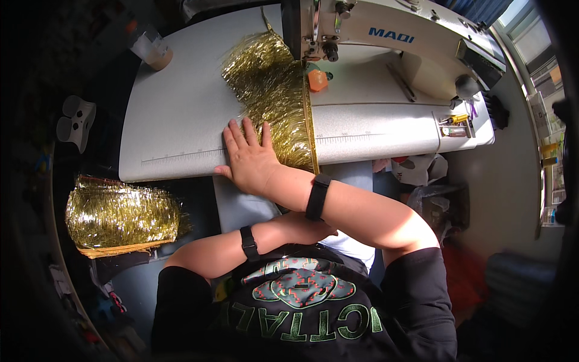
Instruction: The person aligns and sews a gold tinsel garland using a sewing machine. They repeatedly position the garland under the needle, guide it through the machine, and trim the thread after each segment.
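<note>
Gold metallic fringe trim (276,90) lies across the sewing machine's white table, its bound edge under the machine head (316,31). My right hand (251,158) rests flat, fingers spread, partly on the fringe and partly on the table by the printed ruler. Beneath my right forearm, near my lap, is my left hand (316,230); its fingers are mostly hidden, so what it holds cannot be seen. An orange hexagonal piece (317,80) sits beside the needle area. A thick bundle of gold fringe (124,215) lies at the left, below the table.
A plastic bottle (156,54) stands at the table's far left corner. Tweezers (401,82) lie under the machine arm. A small tray at the right holds a yellow-handled screwdriver (454,119) and other small items. A white game-controller-like object (77,122) is at the far left.
</note>
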{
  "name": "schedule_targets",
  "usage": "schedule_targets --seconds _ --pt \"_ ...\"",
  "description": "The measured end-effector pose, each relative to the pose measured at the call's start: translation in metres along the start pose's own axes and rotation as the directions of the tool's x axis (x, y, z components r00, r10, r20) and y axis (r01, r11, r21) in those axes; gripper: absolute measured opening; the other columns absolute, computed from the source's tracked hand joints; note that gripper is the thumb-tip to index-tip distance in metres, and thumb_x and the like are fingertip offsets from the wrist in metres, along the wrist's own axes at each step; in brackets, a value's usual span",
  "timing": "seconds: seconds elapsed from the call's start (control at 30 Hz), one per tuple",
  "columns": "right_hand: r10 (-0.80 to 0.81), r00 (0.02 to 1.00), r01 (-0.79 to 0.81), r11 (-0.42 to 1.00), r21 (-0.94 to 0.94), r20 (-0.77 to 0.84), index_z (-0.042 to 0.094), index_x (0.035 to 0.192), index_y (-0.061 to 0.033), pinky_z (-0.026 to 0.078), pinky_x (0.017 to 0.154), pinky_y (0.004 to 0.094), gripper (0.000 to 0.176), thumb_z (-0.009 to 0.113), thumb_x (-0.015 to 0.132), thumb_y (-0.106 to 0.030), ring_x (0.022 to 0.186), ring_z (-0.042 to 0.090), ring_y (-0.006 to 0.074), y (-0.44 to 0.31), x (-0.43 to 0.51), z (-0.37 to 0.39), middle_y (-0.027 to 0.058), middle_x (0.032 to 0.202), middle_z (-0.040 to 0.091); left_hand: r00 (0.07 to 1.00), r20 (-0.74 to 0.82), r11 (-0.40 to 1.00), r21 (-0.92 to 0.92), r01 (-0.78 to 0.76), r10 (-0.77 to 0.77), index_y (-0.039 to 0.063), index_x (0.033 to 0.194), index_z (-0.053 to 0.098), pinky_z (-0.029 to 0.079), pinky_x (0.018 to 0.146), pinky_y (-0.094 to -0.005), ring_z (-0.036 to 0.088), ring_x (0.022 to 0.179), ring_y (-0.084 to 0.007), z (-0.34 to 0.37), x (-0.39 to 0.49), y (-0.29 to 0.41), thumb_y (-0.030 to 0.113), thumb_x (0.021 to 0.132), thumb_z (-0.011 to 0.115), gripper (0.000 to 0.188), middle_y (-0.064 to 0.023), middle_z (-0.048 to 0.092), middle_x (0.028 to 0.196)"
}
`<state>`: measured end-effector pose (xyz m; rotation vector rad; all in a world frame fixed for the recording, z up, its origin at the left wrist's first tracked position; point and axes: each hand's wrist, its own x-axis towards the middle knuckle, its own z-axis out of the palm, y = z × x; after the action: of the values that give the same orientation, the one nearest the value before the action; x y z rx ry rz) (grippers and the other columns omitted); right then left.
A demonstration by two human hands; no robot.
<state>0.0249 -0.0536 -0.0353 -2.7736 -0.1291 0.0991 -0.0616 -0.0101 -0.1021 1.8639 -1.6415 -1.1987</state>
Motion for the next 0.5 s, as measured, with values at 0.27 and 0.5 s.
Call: schedule_targets --seconds 0.27,0.5 --pt "-0.586 0.809 0.587 0.810 -0.010 -0.042 0.068 0.125 -0.0059 0.050 0.100 0.0408 0.039 0.064 0.093 -0.029 0.116 0.067 0.0258 -0.020 -0.069 -0.047 0.0129 0.138 0.065 0.736 -0.493 0.882 0.327 -0.339 0.465 0.004 0.118 0.067 0.048 0.099 -0.0413 0.066 0.110 -0.0265 0.015 -0.039 -0.010 0.028 0.106 0.054 0.030 -0.0150 0.069 0.117" --pt "-0.185 0.734 0.256 0.967 0.013 -0.654 0.070 0.110 -0.0064 0.053 0.073 0.0396 0.031 0.072 0.081 0.004 0.080 0.068 0.0274 0.126 -0.118 -0.096 0.0060 0.090 0.071 0.749 -0.276 0.666 0.691 -0.281 0.603 0.009 0.136 0.063 0.051 0.085 -0.0310 0.060 0.096 -0.0172 -0.026 -0.048 0.021 0.031 0.094 0.064 0.047 -0.0027 0.058 0.105"
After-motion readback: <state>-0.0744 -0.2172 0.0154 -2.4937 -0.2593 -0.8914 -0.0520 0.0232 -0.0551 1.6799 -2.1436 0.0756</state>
